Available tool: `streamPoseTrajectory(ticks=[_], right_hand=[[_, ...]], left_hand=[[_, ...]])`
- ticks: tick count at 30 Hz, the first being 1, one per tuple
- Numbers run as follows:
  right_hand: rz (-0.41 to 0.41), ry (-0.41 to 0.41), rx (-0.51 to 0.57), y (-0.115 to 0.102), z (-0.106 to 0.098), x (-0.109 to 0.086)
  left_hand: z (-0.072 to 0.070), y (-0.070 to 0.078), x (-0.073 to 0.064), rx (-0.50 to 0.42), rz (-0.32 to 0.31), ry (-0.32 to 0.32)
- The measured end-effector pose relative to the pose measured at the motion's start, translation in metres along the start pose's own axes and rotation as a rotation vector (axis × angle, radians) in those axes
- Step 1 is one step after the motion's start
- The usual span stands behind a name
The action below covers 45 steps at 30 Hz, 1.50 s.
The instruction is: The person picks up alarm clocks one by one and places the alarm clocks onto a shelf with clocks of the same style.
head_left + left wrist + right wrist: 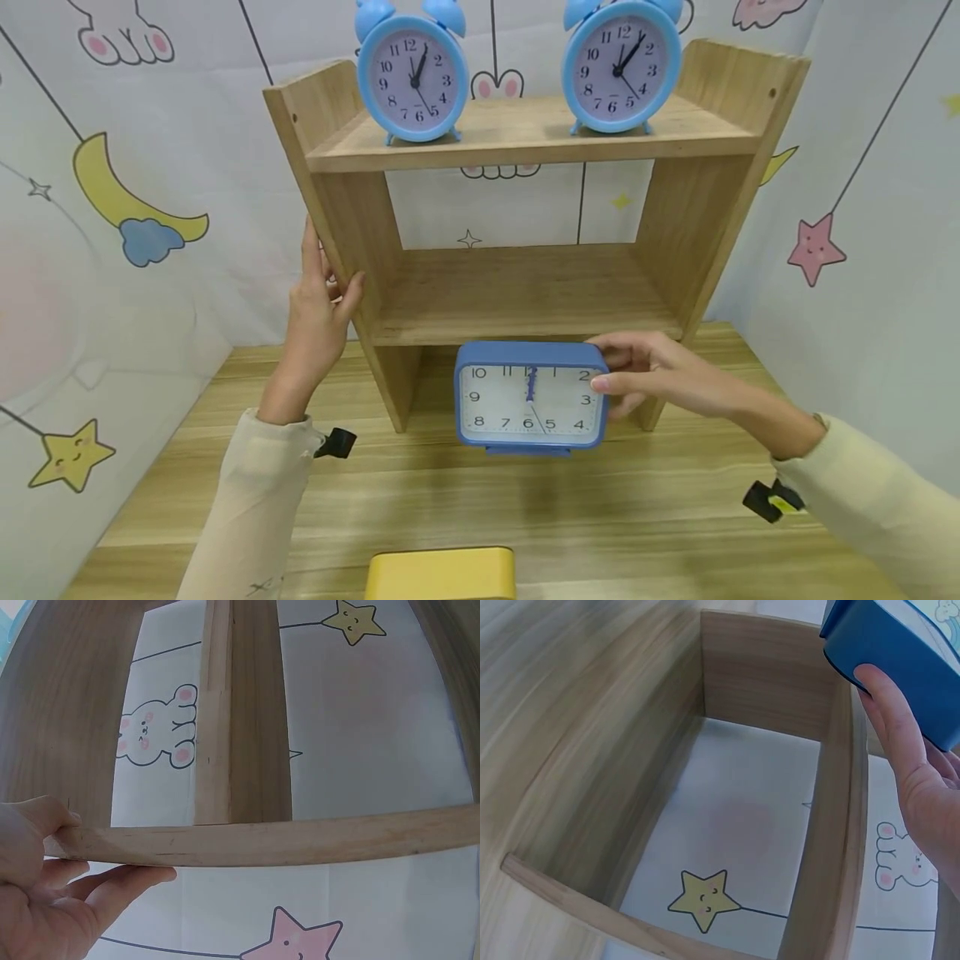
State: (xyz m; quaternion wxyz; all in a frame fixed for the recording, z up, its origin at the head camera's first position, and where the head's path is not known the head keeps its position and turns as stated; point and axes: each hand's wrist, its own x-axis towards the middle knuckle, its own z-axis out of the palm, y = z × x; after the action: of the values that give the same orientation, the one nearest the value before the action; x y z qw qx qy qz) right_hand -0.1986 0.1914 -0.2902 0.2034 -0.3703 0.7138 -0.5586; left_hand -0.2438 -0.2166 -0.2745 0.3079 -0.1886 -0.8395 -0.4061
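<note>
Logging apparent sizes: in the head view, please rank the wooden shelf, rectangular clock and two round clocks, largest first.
1. Wooden shelf
2. Rectangular clock
3. Left round clock and right round clock: too alike to rank; the picture's top edge cuts both.

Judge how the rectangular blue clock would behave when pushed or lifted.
The rectangular blue clock is likely stiff, judging by its straight-edged casing. Its smooth sides might slip in the right hand. Stood up and pushed at one end, it may rock, since its foot looks narrower than its body.
</note>
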Motion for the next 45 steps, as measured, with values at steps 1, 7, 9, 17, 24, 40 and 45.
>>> streamPoseTrajectory(ticks=[1, 7, 9, 17, 24, 40, 45], right_hand=[[0.003, 0.002, 0.001, -0.001, -0.001, 0.001], [0.015, 0.021, -0.013, -0.006, -0.004, 0.009], [0.018, 0.028, -0.021, -0.007, -0.005, 0.012], [0.008, 0.055, -0.015, -0.016, -0.008, 0.025], [0.006, 0.087, -0.023, -0.027, -0.008, 0.039], [0.036, 0.119, -0.001, -0.037, -0.014, 0.065], [0.043, 0.147, 0.000, -0.037, -0.015, 0.072]], left_hand=[[0.000, 0.000, 0.000, 0.001, 0.001, 0.002], [0.001, 0.000, 0.000, 0.001, 0.007, 0.006], [0.001, 0.000, 0.000, 0.001, 0.011, 0.006], [0.001, -0.001, 0.001, -0.001, 0.026, 0.003], [0.000, -0.001, 0.000, 0.000, 0.027, 0.010], [-0.001, -0.001, -0.001, -0.022, 0.011, 0.009], [-0.001, 0.000, -0.001, -0.032, 0.016, 0.007]])
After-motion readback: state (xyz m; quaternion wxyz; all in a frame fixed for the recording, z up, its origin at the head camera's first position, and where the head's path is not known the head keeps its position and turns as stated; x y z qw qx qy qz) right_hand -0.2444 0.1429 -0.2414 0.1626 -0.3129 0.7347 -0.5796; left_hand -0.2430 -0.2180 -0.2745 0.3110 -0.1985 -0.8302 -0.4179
